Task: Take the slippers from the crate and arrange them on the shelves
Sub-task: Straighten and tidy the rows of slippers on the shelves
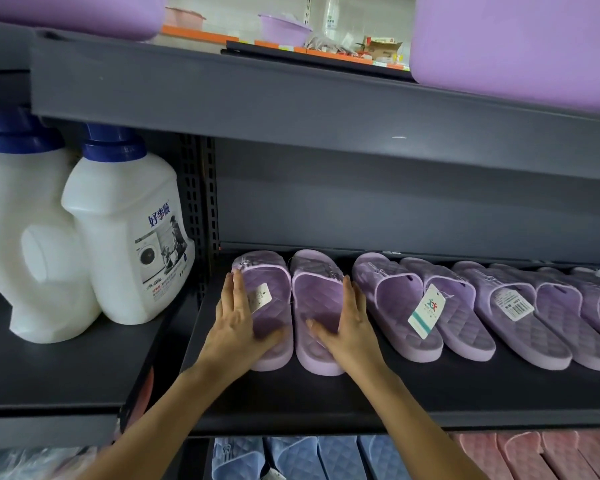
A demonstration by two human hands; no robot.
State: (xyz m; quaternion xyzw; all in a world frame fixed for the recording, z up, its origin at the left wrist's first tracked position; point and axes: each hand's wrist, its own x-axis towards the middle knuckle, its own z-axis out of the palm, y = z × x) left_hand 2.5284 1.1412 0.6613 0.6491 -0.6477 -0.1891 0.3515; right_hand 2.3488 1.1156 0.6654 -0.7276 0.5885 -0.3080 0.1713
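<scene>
Flat hands flank a lilac slipper pair (317, 299) on the shelf (361, 393).
The left hand (238, 320) covers the pair's left edge; the lower-shelf slippers (291, 459) are cropped at the near edge. The pair, quilted and tagged, lies leftmost in the lilac row (492, 317), toes far. Each hand presses an outer side, the right hand (347, 323) opposite, fingers straight and together, thumbs on the insoles.

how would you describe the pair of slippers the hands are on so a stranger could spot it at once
Find the dark grey shelf holding a row of lilac slippers, just right of two white detergent bottles. The wanted pair is leftmost in that row. It alone points straight back, not slanted, with the left hand and right hand flat against its outer sides.
</scene>
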